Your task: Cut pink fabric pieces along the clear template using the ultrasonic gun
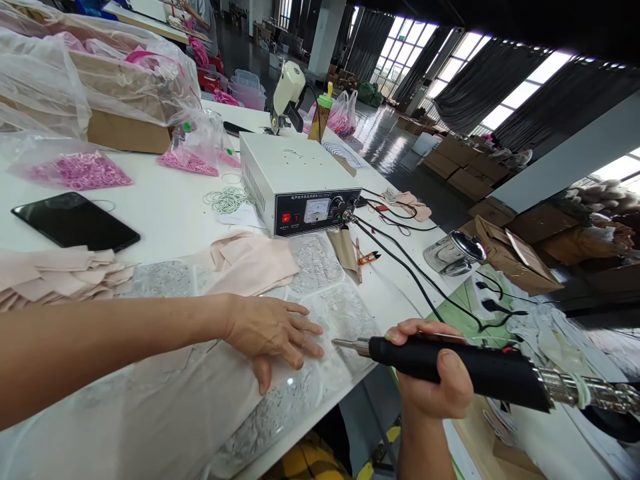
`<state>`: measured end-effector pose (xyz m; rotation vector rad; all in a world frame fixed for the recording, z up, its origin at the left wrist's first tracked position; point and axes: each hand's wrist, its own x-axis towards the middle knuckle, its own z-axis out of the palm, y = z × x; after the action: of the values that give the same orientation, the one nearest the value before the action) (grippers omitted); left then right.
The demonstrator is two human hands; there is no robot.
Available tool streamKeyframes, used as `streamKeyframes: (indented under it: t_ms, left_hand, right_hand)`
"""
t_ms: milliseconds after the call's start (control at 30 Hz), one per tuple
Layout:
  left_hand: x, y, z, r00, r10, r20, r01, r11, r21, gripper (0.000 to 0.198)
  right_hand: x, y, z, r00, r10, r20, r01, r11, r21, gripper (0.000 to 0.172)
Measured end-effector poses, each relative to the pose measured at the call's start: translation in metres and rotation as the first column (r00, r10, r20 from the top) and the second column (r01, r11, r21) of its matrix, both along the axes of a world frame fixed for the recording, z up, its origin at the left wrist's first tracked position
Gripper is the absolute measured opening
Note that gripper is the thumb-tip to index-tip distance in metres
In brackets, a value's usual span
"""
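Observation:
My left hand (273,333) lies with fingers spread on the stone-patterned sheet (320,260), its thumb side at the edge of pale pink fabric (185,400). A black handheld tool (450,367) with a pointed metal tip is in my right hand (435,380), fingers wrapped round it. The tip points left, a short way from my left fingertips. Behind my left hand is a folded piece of pink fabric (255,260). A pile of cut fabric pieces (60,273) sits at the left.
A white control box (300,173) with black cables stands at the back. Around it are a phone (75,220), bags of pink pieces (80,170), elastic bands (227,199), orange snips (369,258), a metal-lidded jar (454,253) and a sewing machine head (289,87).

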<state>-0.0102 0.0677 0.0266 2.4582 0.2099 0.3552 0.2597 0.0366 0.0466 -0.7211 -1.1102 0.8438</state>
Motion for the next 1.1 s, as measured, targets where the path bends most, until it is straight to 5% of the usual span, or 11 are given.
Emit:
streamKeyframes:
  t_ms: [433,700,1100]
  left_hand:
    - [-0.001,-0.001,0.003,1.000,0.010,0.006,-0.010,0.996,-0.083,0.015]
    - [-0.001,0.003,-0.002,0.994,-0.036,-0.106,0.049,0.992,0.119,0.027]
    - [0.000,0.005,-0.006,0.992,-0.036,-0.120,0.047,0.994,0.096,0.043]
  right_hand:
    - [-0.001,0.002,0.003,1.000,0.008,-0.008,-0.008,1.000,0.004,0.020]
    - [-0.001,0.001,0.003,1.000,0.022,-0.014,-0.022,1.000,0.007,0.020]
    - [-0.003,-0.012,0.012,0.996,0.086,0.022,-0.086,0.996,0.027,0.025]
